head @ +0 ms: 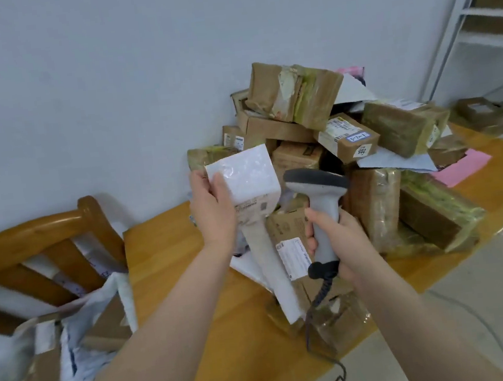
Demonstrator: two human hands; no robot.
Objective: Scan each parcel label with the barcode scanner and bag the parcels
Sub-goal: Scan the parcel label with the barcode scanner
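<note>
My left hand (213, 206) grips a white padded parcel (247, 180) by its left edge and holds it up above the table, with its printed label facing the camera near the lower part. My right hand (336, 239) is wrapped around the handle of a grey barcode scanner (318, 189). The scanner's dark head sits just right of the white parcel. Its coiled cable (321, 301) hangs down toward the table edge. Behind both hands lies a heap of brown taped parcels (296, 98) on the wooden table (164, 261).
At the lower left a white sack (82, 338) hangs open with several parcels inside, beside a wooden chair (32, 241). A pink sheet (465, 168) lies at the table's right end. A metal ladder frame (456, 23) stands at the far right over a glossy floor.
</note>
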